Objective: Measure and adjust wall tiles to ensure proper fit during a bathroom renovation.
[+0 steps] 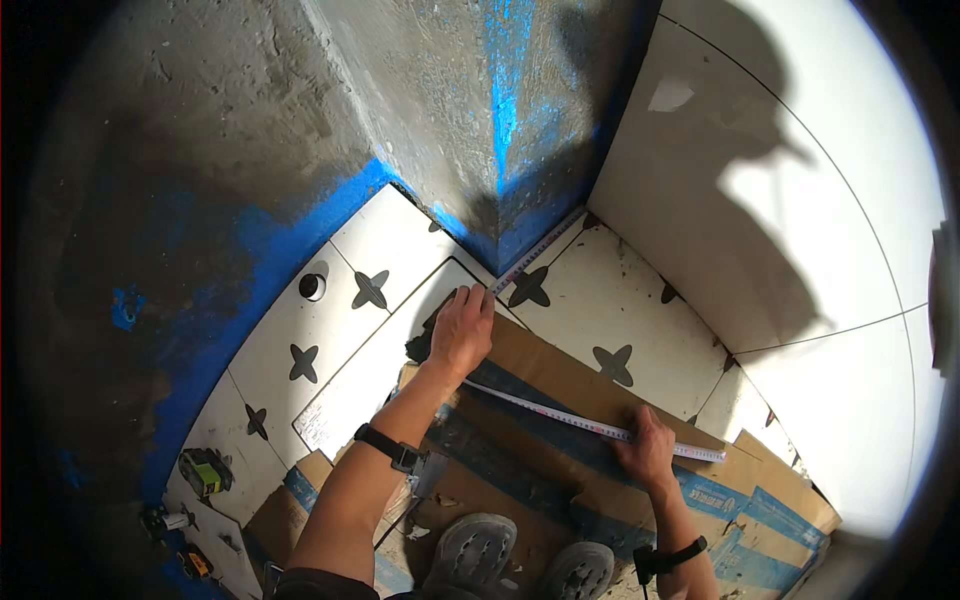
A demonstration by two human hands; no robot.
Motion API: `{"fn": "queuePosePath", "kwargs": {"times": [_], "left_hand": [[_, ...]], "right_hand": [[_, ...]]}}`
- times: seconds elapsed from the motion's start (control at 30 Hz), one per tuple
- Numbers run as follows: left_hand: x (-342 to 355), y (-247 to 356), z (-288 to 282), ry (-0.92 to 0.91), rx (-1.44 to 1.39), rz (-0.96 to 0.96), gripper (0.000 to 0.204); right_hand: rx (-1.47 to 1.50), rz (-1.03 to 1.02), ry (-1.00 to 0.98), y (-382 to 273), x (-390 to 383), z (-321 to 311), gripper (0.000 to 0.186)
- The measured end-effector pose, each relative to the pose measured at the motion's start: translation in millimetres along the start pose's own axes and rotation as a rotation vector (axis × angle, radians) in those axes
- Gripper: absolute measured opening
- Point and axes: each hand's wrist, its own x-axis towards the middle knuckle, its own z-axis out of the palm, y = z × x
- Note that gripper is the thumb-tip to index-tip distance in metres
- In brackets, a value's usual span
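Note:
My left hand (pixel 462 330) is closed on a white tape measure blade (pixel 560 412) close to the foot of the grey wall corner. One stretch of blade runs from these fingers along the wall base toward the tiled wall. Another slants from below the same hand across the cardboard (pixel 590 375) to my right hand (pixel 648 448). My right hand pinches that stretch, and a short end sticks out beyond it. I cannot make out the tape's case. Beside my left forearm lies a white tile (pixel 375 375) with a dark edge.
Floor tiles (pixel 640 300) with dark petal motifs meet a blue-edged cement wall (pixel 300 225) and a white tiled wall (pixel 850 280). A small white-and-black cylinder (pixel 312 287) stands at left. Tools, including a green-black one (pixel 205 472), lie lower left. My grey clogs (pixel 475 555) rest on cardboard.

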Motion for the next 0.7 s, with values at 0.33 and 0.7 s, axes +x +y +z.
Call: {"fn": "queuePosePath", "kwargs": {"times": [0.33,0.7], "left_hand": [[-0.1,-1.7,3.2,-0.012,0.054,0.003,0.033],[-1.5,-3.1,6.4,0.015,0.051,0.005,0.031]], "right_hand": [[-0.020,0.007,0.003,-4.7,1.7,-2.5,0.048],[-0.004,0.005,0.010,-4.0,1.6,-1.9,0.049]]}}
